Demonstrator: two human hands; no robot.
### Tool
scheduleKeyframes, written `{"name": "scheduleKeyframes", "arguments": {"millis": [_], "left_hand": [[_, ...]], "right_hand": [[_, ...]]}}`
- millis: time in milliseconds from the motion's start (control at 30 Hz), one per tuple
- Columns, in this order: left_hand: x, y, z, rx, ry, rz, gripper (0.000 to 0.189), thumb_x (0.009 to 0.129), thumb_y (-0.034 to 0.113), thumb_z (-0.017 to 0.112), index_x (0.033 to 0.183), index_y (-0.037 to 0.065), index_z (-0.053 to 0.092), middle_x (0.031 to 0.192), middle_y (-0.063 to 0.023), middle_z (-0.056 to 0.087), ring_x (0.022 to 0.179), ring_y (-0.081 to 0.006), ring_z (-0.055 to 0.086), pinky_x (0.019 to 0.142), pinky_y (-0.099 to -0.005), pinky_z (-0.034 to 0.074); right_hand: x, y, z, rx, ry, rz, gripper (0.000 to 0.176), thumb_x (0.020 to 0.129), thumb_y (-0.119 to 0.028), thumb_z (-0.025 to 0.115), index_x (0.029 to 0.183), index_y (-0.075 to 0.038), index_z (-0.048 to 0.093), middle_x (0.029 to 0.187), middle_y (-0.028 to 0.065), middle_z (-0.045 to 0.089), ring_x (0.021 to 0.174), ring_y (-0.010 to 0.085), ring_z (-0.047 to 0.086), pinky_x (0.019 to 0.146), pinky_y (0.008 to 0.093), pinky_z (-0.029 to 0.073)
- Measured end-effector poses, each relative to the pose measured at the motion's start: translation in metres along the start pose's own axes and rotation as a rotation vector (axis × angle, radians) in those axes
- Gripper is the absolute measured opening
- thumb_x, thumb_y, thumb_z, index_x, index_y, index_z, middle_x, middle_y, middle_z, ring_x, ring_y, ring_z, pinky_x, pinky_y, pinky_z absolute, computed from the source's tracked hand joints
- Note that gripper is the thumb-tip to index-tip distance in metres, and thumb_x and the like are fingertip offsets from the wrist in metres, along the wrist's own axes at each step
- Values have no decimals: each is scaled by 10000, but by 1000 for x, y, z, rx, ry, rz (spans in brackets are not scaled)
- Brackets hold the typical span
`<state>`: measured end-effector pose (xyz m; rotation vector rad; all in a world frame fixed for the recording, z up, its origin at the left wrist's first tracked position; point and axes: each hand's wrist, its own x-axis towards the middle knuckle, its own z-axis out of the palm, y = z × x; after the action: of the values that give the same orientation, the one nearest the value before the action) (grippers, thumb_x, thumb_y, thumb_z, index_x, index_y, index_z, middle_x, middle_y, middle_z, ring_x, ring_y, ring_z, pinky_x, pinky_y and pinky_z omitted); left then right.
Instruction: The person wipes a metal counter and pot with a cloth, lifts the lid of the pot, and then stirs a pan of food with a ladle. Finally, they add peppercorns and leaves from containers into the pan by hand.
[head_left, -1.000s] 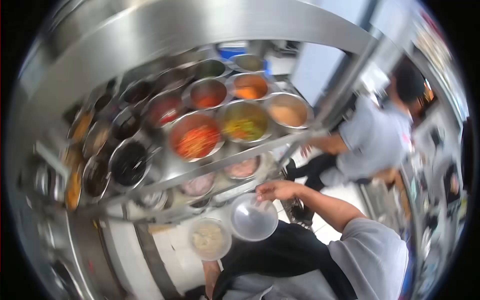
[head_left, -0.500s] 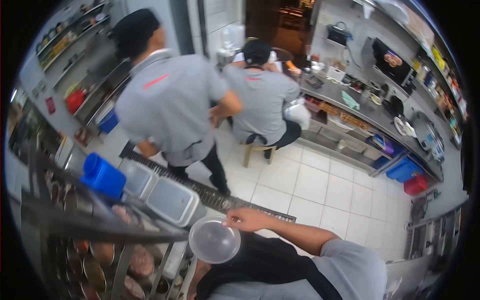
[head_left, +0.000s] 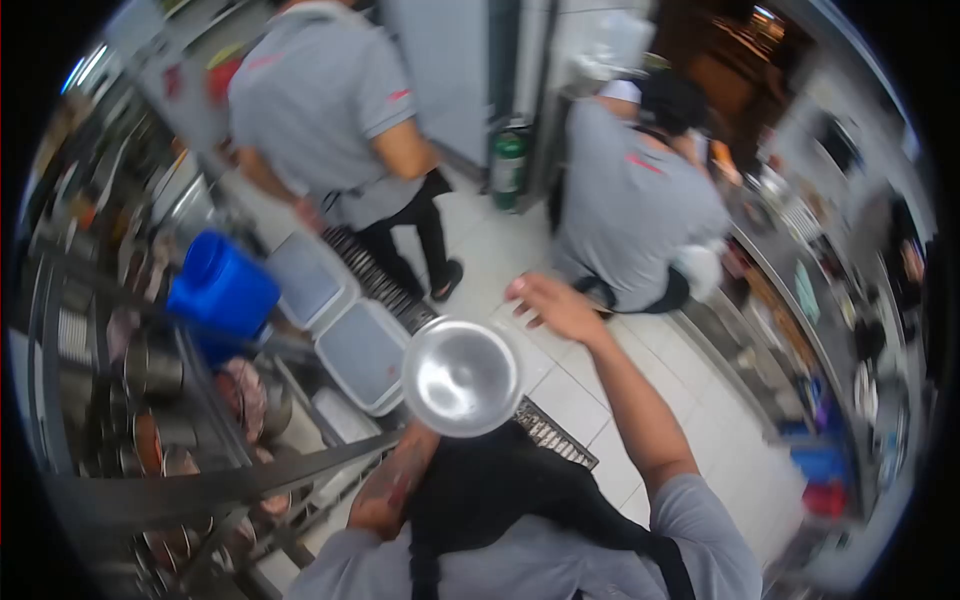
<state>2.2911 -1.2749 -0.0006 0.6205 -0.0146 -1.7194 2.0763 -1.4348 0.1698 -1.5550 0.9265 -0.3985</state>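
A round, pale, shiny bowl or lid (head_left: 462, 376) is in front of the black apron, at the middle of the view. The left forearm reaches up beneath it, and the fingers of my left hand are hidden behind it. My right hand (head_left: 553, 305) is raised to the right of the round piece, apart from it, with fingers spread and nothing in them.
Left of me are a metal rack (head_left: 230, 478) with containers, a blue jug (head_left: 225, 285) and grey-lidded tubs (head_left: 365, 352). One person (head_left: 315, 95) stands ahead. Another person (head_left: 635, 205) sits by the right counter (head_left: 760, 245). A green cylinder (head_left: 508, 165) stands behind.
My right hand has left the round piece's rim and opened. The round piece is higher in view. The view has turned left, and the standing person appears farther up.
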Motion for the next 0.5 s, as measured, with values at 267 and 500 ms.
{"name": "scheduleKeyframes", "arguments": {"millis": [267,500], "left_hand": [[110,91,-11,-148,69,157,504,1033,404,366,1330,42,553,1281,-151,620,1158,-308,608,1001,-480,500],[199,160,-1,-189,97,250,497,1033,395,368,1326,40,557,1273,-150,626,1151,-307,613,1001,-477,501]], "right_hand": [[143,120,-71,-862,28,-63,421,846,-339,739,1163,-80,640,1286,181,582,1258,356,515,1048,434,417],[163,190,-121,-493,135,394,389,881,-391,704,1125,-89,683,1233,197,629,1120,321,641,941,422,496]]}}
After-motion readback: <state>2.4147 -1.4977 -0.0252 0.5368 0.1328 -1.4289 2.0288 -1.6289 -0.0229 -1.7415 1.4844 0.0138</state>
